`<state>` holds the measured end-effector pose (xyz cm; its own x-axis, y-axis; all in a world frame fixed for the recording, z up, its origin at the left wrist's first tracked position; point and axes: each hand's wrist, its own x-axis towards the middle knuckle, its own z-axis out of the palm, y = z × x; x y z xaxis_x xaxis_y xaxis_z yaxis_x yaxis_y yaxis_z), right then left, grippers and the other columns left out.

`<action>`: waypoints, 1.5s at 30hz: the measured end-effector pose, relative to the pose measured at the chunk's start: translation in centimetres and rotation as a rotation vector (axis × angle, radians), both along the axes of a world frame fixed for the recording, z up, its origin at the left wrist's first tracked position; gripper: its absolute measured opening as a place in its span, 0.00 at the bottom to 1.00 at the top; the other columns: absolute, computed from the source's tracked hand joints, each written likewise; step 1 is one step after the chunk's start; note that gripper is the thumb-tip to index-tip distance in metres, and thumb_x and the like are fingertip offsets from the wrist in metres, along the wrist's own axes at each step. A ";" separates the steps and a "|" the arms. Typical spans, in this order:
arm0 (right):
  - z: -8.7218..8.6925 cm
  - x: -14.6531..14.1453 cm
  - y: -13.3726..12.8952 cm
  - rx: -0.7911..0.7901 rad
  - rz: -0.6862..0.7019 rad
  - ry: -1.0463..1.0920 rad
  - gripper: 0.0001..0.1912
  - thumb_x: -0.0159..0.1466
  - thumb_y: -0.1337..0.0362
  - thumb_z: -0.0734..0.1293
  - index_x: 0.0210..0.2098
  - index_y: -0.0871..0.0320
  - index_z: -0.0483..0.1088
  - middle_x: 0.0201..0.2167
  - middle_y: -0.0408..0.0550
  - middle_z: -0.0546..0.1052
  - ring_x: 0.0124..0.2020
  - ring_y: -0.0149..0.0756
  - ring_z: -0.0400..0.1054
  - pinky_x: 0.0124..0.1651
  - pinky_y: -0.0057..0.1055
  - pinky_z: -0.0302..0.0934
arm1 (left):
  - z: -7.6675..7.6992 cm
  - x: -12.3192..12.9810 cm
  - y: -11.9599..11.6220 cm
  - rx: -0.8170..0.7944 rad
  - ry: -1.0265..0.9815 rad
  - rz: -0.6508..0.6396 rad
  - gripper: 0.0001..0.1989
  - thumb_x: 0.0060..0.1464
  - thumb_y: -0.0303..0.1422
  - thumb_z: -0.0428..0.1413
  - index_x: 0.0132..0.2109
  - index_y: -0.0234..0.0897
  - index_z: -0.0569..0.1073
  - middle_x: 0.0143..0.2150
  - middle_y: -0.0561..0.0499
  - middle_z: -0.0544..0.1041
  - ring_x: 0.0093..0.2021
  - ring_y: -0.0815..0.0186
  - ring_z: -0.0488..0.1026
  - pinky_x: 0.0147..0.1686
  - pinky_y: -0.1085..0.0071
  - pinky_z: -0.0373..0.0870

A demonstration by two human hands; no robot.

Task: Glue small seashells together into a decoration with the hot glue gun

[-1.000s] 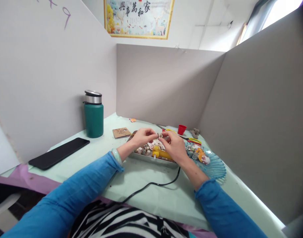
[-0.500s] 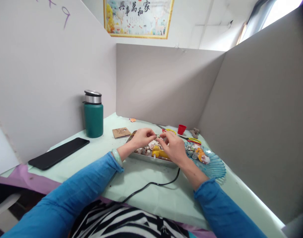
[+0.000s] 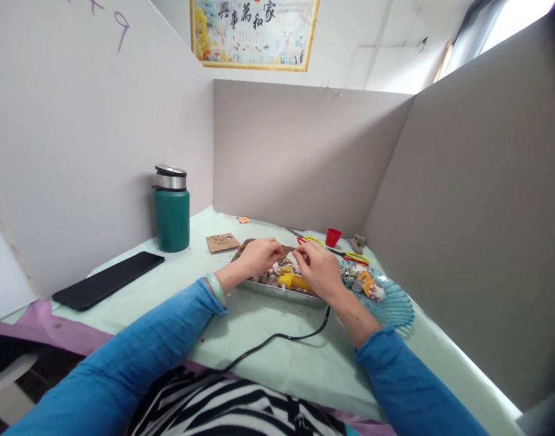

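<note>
Both hands are over a metal tray filled with shells and small pieces. My left hand has its fingertips pinched together above the tray; anything between them is too small to make out. Opposite it, my right hand curls with thumb and index finger close together, and what they grip cannot be made out. A yellow glue gun lies across the tray's front, its nozzle pointing left. From beneath my right wrist a black cord runs toward me. Pale shells show between the hands.
Right of the tray is a blue glass plate with shells and an orange piece. Behind stand a red cup and yellow-handled scissors. A brown card, green bottle and black phone are left. Grey partitions enclose the table.
My fingertips have drawn slightly apart, leaving a wider gap over the tray. My left hand has dropped a little. The glue gun stays in place.
</note>
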<state>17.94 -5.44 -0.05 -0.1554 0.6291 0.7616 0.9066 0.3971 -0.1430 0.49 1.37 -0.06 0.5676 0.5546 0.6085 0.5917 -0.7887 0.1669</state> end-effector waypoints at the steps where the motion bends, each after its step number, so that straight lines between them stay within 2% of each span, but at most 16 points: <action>1: 0.0 0.0 0.0 -0.005 -0.002 -0.004 0.08 0.63 0.62 0.60 0.32 0.57 0.69 0.31 0.45 0.73 0.28 0.32 0.65 0.35 0.27 0.55 | 0.1 0.0 -0.1 -0.005 -0.005 -0.006 0.09 0.52 0.32 0.51 0.33 0.37 0.76 0.34 0.51 0.75 0.32 0.68 0.69 0.34 0.74 0.61; 3: 0.0 0.0 0.0 -0.015 -0.001 -0.009 0.08 0.63 0.62 0.60 0.32 0.57 0.69 0.31 0.45 0.74 0.28 0.32 0.65 0.35 0.27 0.55 | 0.4 0.1 -0.2 -0.058 -0.034 -0.038 0.08 0.51 0.32 0.52 0.32 0.36 0.76 0.33 0.51 0.75 0.31 0.69 0.69 0.33 0.75 0.61; 6: 0.0 0.1 0.1 -0.010 0.001 -0.005 0.08 0.63 0.62 0.60 0.32 0.56 0.69 0.31 0.45 0.74 0.29 0.32 0.65 0.35 0.27 0.55 | 0.7 0.1 -0.2 -0.222 -0.120 -0.107 0.09 0.50 0.33 0.52 0.32 0.35 0.76 0.29 0.52 0.75 0.28 0.70 0.69 0.30 0.77 0.61; 14: -0.1 0.1 0.2 -0.006 0.043 0.050 0.10 0.64 0.59 0.59 0.33 0.57 0.69 0.30 0.46 0.73 0.28 0.32 0.65 0.34 0.27 0.56 | 0.5 0.0 0.3 -0.343 -0.201 -0.110 0.10 0.48 0.36 0.54 0.32 0.34 0.76 0.28 0.52 0.76 0.28 0.71 0.68 0.29 0.77 0.61; 20: -0.2 0.1 0.4 -0.148 0.175 0.098 0.12 0.61 0.55 0.63 0.37 0.57 0.69 0.34 0.45 0.75 0.24 0.28 0.65 0.33 0.27 0.57 | 0.7 0.0 -0.1 -0.475 -0.286 -0.187 0.11 0.48 0.37 0.54 0.33 0.33 0.76 0.26 0.53 0.73 0.26 0.72 0.66 0.25 0.78 0.60; 28: 0.0 0.2 0.4 -0.257 0.240 0.255 0.15 0.60 0.54 0.63 0.40 0.57 0.69 0.32 0.44 0.75 0.25 0.29 0.67 0.31 0.27 0.59 | 0.4 0.3 0.3 -0.723 -0.479 -0.330 0.13 0.46 0.39 0.57 0.34 0.32 0.72 0.25 0.53 0.72 0.26 0.71 0.70 0.27 0.76 0.64; 35: 0.7 0.2 0.3 -0.351 0.279 0.382 0.17 0.57 0.52 0.64 0.37 0.59 0.69 0.28 0.44 0.74 0.24 0.30 0.66 0.28 0.27 0.60 | 0.4 0.5 0.0 -0.786 -0.530 -0.353 0.15 0.47 0.37 0.58 0.39 0.31 0.70 0.27 0.52 0.73 0.25 0.72 0.71 0.25 0.76 0.66; 37: 1.2 1.0 0.5 -0.330 0.249 0.374 0.16 0.57 0.52 0.65 0.37 0.58 0.69 0.30 0.45 0.75 0.26 0.31 0.68 0.30 0.28 0.61 | 0.3 0.6 0.1 -0.791 -0.536 -0.345 0.15 0.47 0.37 0.58 0.41 0.32 0.70 0.29 0.51 0.74 0.25 0.72 0.71 0.25 0.76 0.66; 39: 1.9 2.4 0.7 -0.313 0.153 0.318 0.16 0.56 0.54 0.65 0.38 0.58 0.70 0.32 0.46 0.75 0.29 0.33 0.69 0.32 0.28 0.60 | 0.1 0.7 0.2 -0.787 -0.541 -0.329 0.14 0.48 0.36 0.57 0.40 0.32 0.69 0.31 0.50 0.75 0.24 0.73 0.71 0.24 0.76 0.67; 43: 3.2 6.6 1.3 -0.395 -0.179 0.064 0.11 0.54 0.57 0.66 0.34 0.57 0.72 0.32 0.45 0.76 0.32 0.35 0.68 0.33 0.28 0.57 | -0.1 0.8 0.5 -0.783 -0.534 -0.277 0.13 0.49 0.35 0.56 0.41 0.33 0.69 0.31 0.50 0.75 0.23 0.73 0.71 0.23 0.77 0.66; 45: 3.4 8.4 1.6 -0.464 -0.353 -0.026 0.11 0.53 0.58 0.67 0.35 0.55 0.72 0.35 0.46 0.76 0.35 0.37 0.68 0.32 0.28 0.56 | 0.0 0.8 0.5 -0.776 -0.520 -0.260 0.13 0.49 0.35 0.55 0.41 0.33 0.69 0.32 0.49 0.76 0.23 0.73 0.71 0.22 0.78 0.65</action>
<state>26.31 -3.87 3.32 0.1090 0.9131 0.3929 0.9783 -0.0285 -0.2054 1.27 1.82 -0.11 0.4923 0.8031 0.3357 0.1195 -0.4443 0.8879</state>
